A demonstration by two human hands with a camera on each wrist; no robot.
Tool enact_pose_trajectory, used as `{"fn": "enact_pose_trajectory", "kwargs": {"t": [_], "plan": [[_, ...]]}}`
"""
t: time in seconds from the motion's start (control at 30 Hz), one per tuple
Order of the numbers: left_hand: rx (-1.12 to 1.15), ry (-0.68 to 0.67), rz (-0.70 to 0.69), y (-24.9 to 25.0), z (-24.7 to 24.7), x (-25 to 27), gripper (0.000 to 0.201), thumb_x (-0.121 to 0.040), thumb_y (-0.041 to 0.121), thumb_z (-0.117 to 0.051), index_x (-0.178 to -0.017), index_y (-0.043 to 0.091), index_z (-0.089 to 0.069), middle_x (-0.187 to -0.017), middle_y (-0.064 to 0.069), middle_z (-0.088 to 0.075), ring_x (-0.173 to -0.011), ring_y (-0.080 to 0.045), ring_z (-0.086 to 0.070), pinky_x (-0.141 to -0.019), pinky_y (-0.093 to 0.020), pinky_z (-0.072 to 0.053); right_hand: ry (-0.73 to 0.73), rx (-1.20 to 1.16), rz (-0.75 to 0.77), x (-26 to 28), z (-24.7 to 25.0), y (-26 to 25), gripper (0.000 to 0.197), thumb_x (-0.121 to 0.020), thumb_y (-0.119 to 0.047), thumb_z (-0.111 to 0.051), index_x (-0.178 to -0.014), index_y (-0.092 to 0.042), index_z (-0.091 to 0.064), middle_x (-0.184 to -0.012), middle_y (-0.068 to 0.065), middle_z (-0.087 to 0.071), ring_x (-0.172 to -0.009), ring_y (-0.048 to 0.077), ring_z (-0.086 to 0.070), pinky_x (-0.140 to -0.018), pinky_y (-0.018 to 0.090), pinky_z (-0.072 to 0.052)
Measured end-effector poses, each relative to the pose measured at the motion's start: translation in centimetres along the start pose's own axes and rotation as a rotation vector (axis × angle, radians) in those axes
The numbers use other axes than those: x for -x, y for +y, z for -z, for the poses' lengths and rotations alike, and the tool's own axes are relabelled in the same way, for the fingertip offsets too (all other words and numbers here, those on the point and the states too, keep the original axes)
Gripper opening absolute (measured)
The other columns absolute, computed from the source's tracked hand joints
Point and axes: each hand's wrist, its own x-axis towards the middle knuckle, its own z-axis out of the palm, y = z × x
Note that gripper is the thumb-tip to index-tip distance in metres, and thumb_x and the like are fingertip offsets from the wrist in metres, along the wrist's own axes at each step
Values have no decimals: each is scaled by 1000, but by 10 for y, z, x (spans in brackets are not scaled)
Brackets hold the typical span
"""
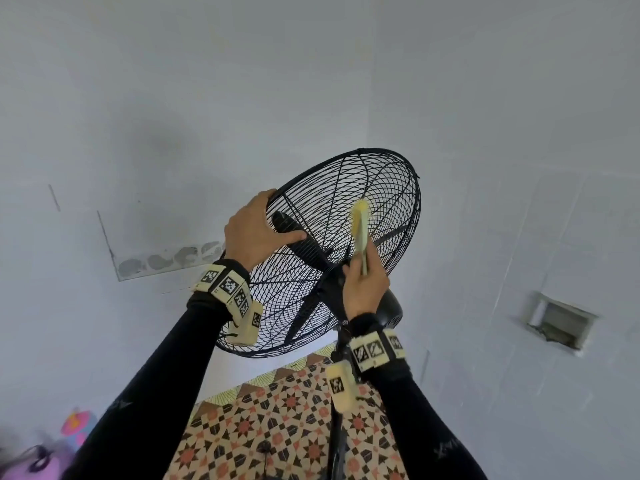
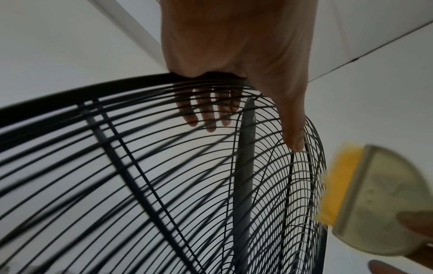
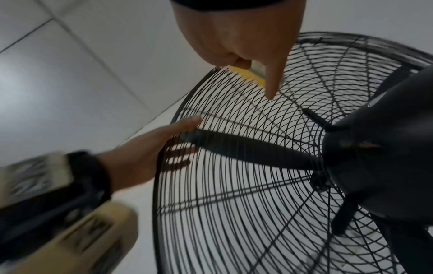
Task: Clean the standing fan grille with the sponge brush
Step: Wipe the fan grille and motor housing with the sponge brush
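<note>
Head view: right hand [image 1: 364, 287] curled round the lower end of the pale green, flat-backed sponge brush with yellow sponge edge [image 1: 360, 230], index finger laid straight along its back, thumb and remaining fingers pinching the handle. Long axis of the brush running up and away from those fingers, yellow tip farthest out, sponge edge turned toward the rear wires of the round black wire fan grille [image 1: 346, 251]; actual contact hard to confirm here. Left wrist view: sponge edge [image 2: 339, 185] blurred and just beside the outer wires, seemingly brushing them. Left hand [image 1: 254, 233] hooked over the grille rim, four fingers [image 2: 203, 115] slightly spread on the far side of the wires, thumb stretched flat along the near side, steadying the cage. Black motor housing [image 3: 379, 148] just beyond the right wrist, dark blade [image 3: 246, 148] inside the cage between the two hands. Right hand plainly the nearer to the uncleaned wires; judged next stroke a sweep along the wires, brush kept lengthwise across them, away from the left thumb
</note>
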Motion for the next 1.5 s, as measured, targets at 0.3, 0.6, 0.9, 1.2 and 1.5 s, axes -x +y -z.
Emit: {"fn": "enact_pose_trajectory", "kwargs": {"t": [0.3, 0.6, 0.9, 1.2, 1.5], "plan": [[-9, 3, 32, -3, 1, 0, 106, -62, 76, -83, -148, 27, -46, -142, 4, -62, -130, -23, -59, -107, -49, -48, -245, 17, 96, 49, -4, 3, 50, -100, 0, -55, -143, -25, -55, -89, -19, -61, -66, 24, -66, -66, 48, -63], [-7, 3, 33, 1, 4, 2, 102, -65, 71, -85, -148, 26, -48, -140, 3, -63, -129, -23, -60, -104, -47, -46, -170, 86, 55, 17, -19, 12, 64, -98, -6, -55, -134, -58, -52, -97, -7, -68, -75, 22, -71, -75, 42, -64], [-7, -13, 26, 4, 3, 3, 103, -65, 73, -84, -148, 26, -47, -141, 3, -63, -129, -23, -60, -106, -49, -47, -12, 24, -38, -1, -11, 3, 51, -100, -2, -55, -145, -26, -53, -96, -19, -63, -73, 16, -68, -76, 43, -64], [-14, 3, 7, 3, 3, 5, 103, -64, 75, -83, -147, 26, -48, -139, 4, -64, -126, -21, -61, -104, -47, -50, -44, -59, -96, 22, 8, 15, 41, -97, -2, -61, -135, -18, -62, -96, -17, -66, -71, 2, -70, -71, 32, -64], [-12, 6, 32, -1, 4, 5, 103, -64, 74, -84, -148, 26, -47, -141, 4, -63, -129, -22, -60, -107, -48, -48, -104, 44, -168, 34, -15, 28, 42, -98, -6, -61, -139, -18, -61, -88, -9, -67, -60, 11, -70, -63, 35, -64]]}}
